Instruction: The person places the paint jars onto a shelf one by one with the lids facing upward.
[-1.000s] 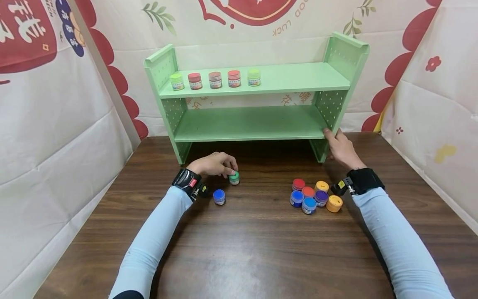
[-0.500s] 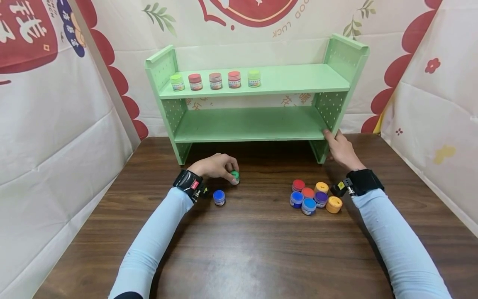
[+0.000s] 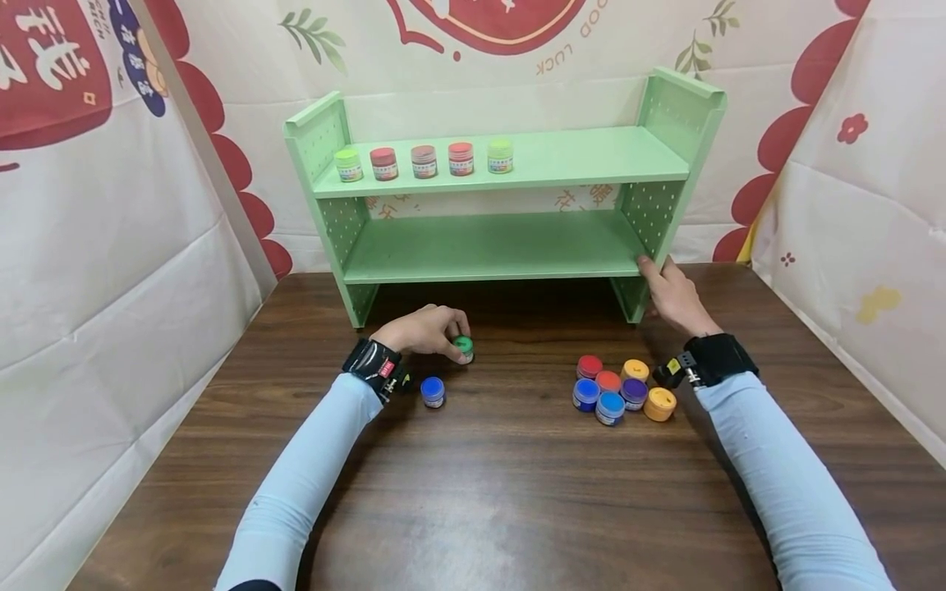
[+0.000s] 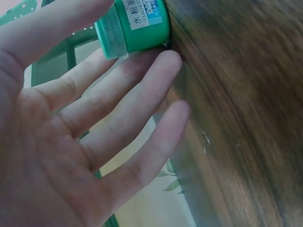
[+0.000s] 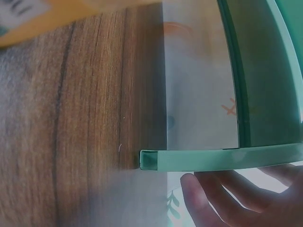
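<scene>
My left hand (image 3: 424, 330) pinches a small green-lidded gouache paint jar (image 3: 465, 345) between thumb and fingers, low over the table in front of the shelf. In the left wrist view the green jar (image 4: 144, 26) lies on its side relative to the camera, its label showing, with the other fingers spread below. My right hand (image 3: 676, 300) holds the right side panel of the green two-tier shelf (image 3: 480, 246), thumb at the front edge. In the right wrist view, fingers (image 5: 201, 198) lie along the panel's outer face. A blue-lidded jar (image 3: 433, 392) stands near my left wrist.
On the upper board stand several jars in a row, including a lime-green jar (image 3: 500, 156) and a red jar (image 3: 461, 159). A cluster with a purple jar (image 3: 634, 394) and an orange jar (image 3: 659, 405) sits on the wooden table (image 3: 473, 492) by my right wrist.
The left thumb has lowered from the green jar's lid to its side, and the fingers have closed in around it. My right hand stays on the shelf panel.
</scene>
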### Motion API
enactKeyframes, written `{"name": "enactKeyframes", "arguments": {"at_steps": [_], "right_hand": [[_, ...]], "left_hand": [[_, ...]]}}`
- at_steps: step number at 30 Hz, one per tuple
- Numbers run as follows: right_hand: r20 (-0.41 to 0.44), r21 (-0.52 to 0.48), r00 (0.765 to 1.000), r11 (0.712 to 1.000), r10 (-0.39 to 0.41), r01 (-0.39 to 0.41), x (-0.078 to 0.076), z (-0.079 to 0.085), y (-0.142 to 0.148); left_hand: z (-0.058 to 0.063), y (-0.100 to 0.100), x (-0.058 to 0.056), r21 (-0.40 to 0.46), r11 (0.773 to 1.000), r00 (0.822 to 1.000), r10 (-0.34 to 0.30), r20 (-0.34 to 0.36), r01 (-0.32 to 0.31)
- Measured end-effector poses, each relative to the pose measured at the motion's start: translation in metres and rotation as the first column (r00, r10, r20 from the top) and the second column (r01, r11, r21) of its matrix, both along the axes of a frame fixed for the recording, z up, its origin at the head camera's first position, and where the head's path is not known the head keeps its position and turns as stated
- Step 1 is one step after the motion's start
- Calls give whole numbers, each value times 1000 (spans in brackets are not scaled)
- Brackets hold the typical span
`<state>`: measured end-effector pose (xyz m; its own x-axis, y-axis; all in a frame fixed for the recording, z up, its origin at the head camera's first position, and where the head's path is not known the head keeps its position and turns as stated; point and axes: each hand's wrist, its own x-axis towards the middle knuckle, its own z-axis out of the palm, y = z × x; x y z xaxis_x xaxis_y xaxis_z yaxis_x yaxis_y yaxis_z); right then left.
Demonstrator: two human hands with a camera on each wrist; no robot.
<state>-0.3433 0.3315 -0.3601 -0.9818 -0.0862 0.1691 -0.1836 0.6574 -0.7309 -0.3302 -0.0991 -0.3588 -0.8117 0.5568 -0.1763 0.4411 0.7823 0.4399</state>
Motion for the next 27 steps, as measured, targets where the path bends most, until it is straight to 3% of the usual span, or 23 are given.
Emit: {"name": "enactKeyframes", "arguments": {"at_steps": [27], "right_hand": [[-22, -9, 1000, 1000, 6, -6, -1, -1, 0]], "left_hand": [[-3, -4, -4, 86, 994, 997, -66, -26, 68]]}}
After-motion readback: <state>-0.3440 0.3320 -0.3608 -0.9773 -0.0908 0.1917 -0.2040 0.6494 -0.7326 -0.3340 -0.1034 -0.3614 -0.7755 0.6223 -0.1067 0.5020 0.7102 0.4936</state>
